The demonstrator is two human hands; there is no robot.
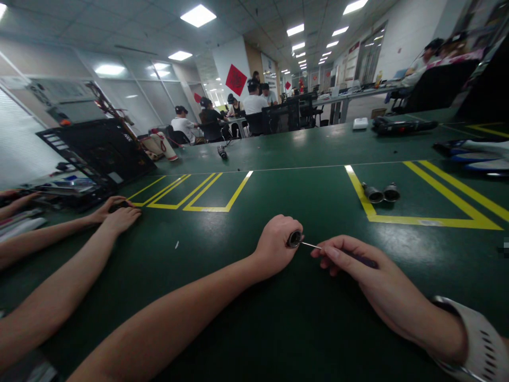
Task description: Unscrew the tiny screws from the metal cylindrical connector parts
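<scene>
My left hand (279, 245) is wrapped round a dark metal cylindrical connector (295, 239), whose round open end faces me. Pinched in my right hand (353, 265) is a slim screwdriver (310, 245) with a dark handle. Its thin shaft points left, and the tip is at the rim of the connector; whether it touches a screw is too small to see. Both hands are just above the green table (222, 339). Beyond my right hand, two similar metal connectors (382, 193) lie side by side within a yellow-taped area.
A co-worker's hands (119, 215) work at the left. Another small metal part (222, 152) lies farther back. Yellow tape (207, 209) marks the tabletop. At the far right are a black device (403, 126), a white box (360, 123) and blue-and-white objects (477, 156).
</scene>
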